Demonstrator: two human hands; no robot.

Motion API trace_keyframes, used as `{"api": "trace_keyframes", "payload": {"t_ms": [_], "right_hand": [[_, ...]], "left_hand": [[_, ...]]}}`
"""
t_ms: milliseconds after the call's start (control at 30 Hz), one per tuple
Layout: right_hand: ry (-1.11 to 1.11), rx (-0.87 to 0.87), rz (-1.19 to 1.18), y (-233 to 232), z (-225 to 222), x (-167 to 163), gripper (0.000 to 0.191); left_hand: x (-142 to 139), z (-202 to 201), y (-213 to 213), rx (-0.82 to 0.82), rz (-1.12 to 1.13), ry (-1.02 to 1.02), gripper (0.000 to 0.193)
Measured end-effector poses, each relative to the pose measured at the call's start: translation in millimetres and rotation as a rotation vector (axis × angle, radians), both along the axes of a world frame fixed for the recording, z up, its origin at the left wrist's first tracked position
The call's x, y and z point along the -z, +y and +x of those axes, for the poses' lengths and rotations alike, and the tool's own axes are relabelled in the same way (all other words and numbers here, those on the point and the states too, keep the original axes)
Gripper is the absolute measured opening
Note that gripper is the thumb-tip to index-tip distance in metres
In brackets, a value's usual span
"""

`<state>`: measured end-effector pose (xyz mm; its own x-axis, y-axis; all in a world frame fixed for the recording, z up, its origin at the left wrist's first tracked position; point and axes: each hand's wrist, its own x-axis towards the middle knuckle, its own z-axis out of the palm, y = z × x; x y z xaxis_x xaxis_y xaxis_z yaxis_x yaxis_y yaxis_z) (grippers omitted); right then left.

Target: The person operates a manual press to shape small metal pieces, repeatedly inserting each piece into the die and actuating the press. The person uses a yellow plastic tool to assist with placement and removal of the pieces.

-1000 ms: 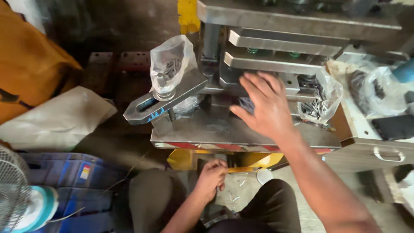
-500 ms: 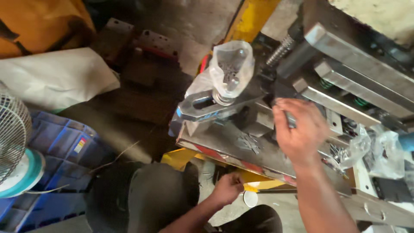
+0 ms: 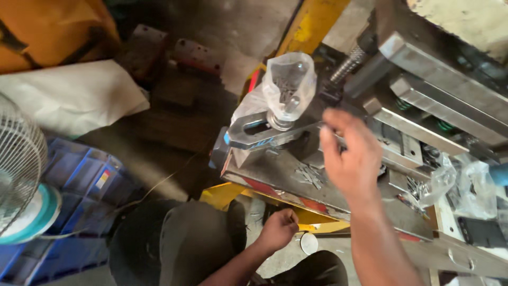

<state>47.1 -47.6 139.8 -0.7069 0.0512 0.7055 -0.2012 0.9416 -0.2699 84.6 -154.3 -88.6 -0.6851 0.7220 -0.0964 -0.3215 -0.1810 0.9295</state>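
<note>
My right hand hovers over the steel bed plate of a press, fingers curled close to the slotted clamp bar; I cannot tell whether it pinches anything. Small thin metal pieces lie scattered on the plate just left of it. A clear plastic bag covers the bolt standing on the clamp bar. My left hand is low between my knees, fingers closed, beside a small round white lid on the floor.
Stacked grey die blocks and a spring rise at the right. A clear bag of small parts lies beyond my wrist. At the left are a fan, blue crates and a white sack. A yellow frame stands behind.
My right hand lifted off the plate and its spread fingers curled in. The view swung left and tilted. My left hand stayed low between my knees.
</note>
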Motion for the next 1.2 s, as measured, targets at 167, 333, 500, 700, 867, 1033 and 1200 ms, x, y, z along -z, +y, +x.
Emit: {"api": "trace_keyframes", "payload": {"t_ms": [167, 333, 500, 700, 867, 1033, 1200], "right_hand": [[0.044, 0.056, 0.321, 34.4, 41.2, 24.2, 0.024], [-0.108, 0.324, 0.423, 90.2, 44.9, 16.4, 0.067], [-0.327, 0.36, 0.411, 118.6, 24.0, 4.0, 0.087], [-0.465, 0.394, 0.285, 117.9, 13.2, 6.1, 0.081], [-0.47, 0.368, 0.191, 121.8, 10.7, 6.8, 0.083], [-0.378, 0.243, 0.254, 136.5, 11.5, 0.1, 0.061], [-0.457, 0.173, 0.137, 155.9, -1.3, -5.7, 0.05]], "left_hand": [[-6.1, 7.2, 5.7, 0.02, -0.056, 0.143, 0.015], [-11.8, 12.6, 13.6, 0.064, -0.213, 0.209, 0.014], [-10.3, 15.1, 13.4, 0.032, -0.327, 0.341, 0.016], [-9.5, 11.4, 7.8, 0.013, -0.312, 0.29, 0.014], [-8.9, 13.6, 9.5, 0.029, -0.293, 0.28, 0.014], [-7.3, 11.6, 8.6, 0.045, -0.296, 0.288, 0.014], [-6.7, 11.7, 5.8, 0.038, -0.309, 0.27, 0.015]]}}
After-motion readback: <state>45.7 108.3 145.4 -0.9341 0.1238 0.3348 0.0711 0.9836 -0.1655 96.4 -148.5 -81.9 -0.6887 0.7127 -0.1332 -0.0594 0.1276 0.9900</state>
